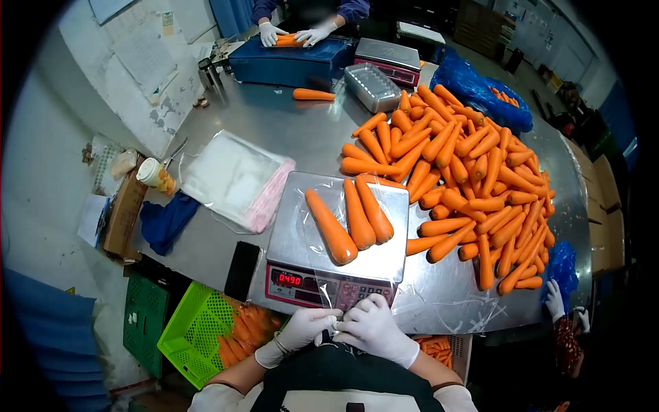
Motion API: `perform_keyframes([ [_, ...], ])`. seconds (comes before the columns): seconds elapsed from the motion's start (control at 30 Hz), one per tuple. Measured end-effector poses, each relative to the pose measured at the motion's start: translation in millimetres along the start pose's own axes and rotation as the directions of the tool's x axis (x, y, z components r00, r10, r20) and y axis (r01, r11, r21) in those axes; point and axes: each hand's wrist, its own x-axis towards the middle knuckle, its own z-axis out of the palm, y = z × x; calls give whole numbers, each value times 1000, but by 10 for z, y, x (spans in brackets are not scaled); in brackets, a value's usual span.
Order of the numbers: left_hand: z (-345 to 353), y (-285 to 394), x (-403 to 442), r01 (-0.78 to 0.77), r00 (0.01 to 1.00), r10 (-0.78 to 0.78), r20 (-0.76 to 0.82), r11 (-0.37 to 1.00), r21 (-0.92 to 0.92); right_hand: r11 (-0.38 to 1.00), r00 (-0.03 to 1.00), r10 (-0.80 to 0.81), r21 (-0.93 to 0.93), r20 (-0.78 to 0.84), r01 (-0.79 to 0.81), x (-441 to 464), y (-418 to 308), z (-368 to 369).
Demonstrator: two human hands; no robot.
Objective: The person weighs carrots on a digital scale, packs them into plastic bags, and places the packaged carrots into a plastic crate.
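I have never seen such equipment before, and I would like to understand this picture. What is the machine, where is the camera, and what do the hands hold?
There is no robot here. A person works in white gloves, and the one picture comes from a camera on that person's head, looking forward and down.

At the bottom are the left hand and right hand. Their fingers seem to pinch the end of a clear bag, with three carrots in it. It lies on an electronic scale, whose red digits seem to read 0.490.

On the metal table are also a carrot pile, a stack of flat bags and a dark phone-like object. Across the table, another person's gloved hands touch carrots.
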Motion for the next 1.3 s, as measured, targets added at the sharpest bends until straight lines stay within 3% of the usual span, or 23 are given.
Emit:
perform_keyframes([
  [0.17, 42, 97, -31, -39, 999, 42, -28, 994, 100, 991, 998, 29, -133, 58, -21, 39, -17, 184],
  [0.3, 148, -112, 27, -260, 962, 272, -37, 944, 202, 997, 997, -43, -63, 61, 47, -138, 79, 100],
  [0.37, 141, -120, 44, -208, 976, 216, -17, 956, 209, 976, 991, 96, 188, 91, -112, -527, 166, -7],
  [0.43, 107, -131, 46, -145, 989, 145, 11, 973, 177, 916, 927, 362, 224, -100, -333, -1074, 317, -163],
  [0.47, 98, -64, 19, -194, 980, 197, 22, 929, 315, 734, 735, 663, 319, -145, -600, -1483, 436, -192],
  [0.53, 78, 7, -42, -54, 998, 48, 30, 970, 236, 443, 331, 885, 371, -329, -816, -2296, 773, -405],
  [0.57, 54, 51, -63, 90, 994, -98, 42, 983, 163, 294, 197, 881, 170, -431, -941, -2719, 903, -549],
  [0.6, 25, 80, -91, 142, 987, -153, 44, 972, 189, 14, 97, 945, -259, -312, -966, -3239, 975, -689],
  [0.63, -55, 129, -114, 205, 974, -216, 71, 969, 140, -209, -59, 968, -651, -245, -730, -3564, 1004, -771],
  [0.67, -113, 83, -138, 122, 992, -120, -31, 988, 91, -221, -69, 965, -644, -252, -733, -3541, 974, -807],
  [0.7, -147, 31, -152, 34, 990, -26, -139, 998, 54, -191, -46, 968, -600, -248, -777, -3360, 924, -867],
  [0.73, -156, 47, -128, -193, 908, 305, -286, 913, 361, -160, -23, 969, -550, -247, -820, -3133, 908, -891],
  [0.77, -165, 73, -94, -325, 715, 629, -304, 684, 653, -51, 87, 977, -604, -196, -795, -2849, 978, -875],
  [0.8, -233, 106, -44, -299, 583, 802, -128, 359, 884, 58, 196, 958, -530, -207, -846, -2353, 919, -920],
  [0.83, -245, 149, 1, -299, 544, 839, 17, 175, 938, 181, 316, 903, -409, -292, -895, -2049, 954, -831],
  [0.87, -234, 185, 45, -342, 512, 846, 147, 44, 939, 427, 558, 749, -384, -357, -819, -1738, 990, -777],
  [0.9, -228, 212, 99, -380, 475, 836, 277, -89, 921, 602, 682, 645, -320, -345, -732, -1446, 1043, -744],
  [0.97, -246, 172, 239, -477, 416, 801, 430, -210, 853, 872, 859, 318, -232, -400, -431, -870, 1050, -710],
  [1.03, -315, 156, 333, -552, 372, 731, 573, -322, 769, 933, 959, 101, -309, -266, -184, -629, 1139, -629],
  [1.1, -373, 148, 392, -600, 348, 747, 566, -287, 747, 915, 981, -89, -402, -174, 12, -531, 1246, -509],
  [1.17, -413, 134, 399, -613, 361, 789, 496, -200, 764, 968, 973, -121, -240, -198, 71, -478, 1339, -418],
  [1.27, -390, 91, 393, -636, 376, 887, 266, 39, 770, 999, 915, -27, -42, -402, 11, -361, 1470, -117],
  [1.3, -413, 1, 440, -656, 410, 905, 117, 204, 727, 999, 872, 37, 51, -489, -14, -309, 1478, -79],
])
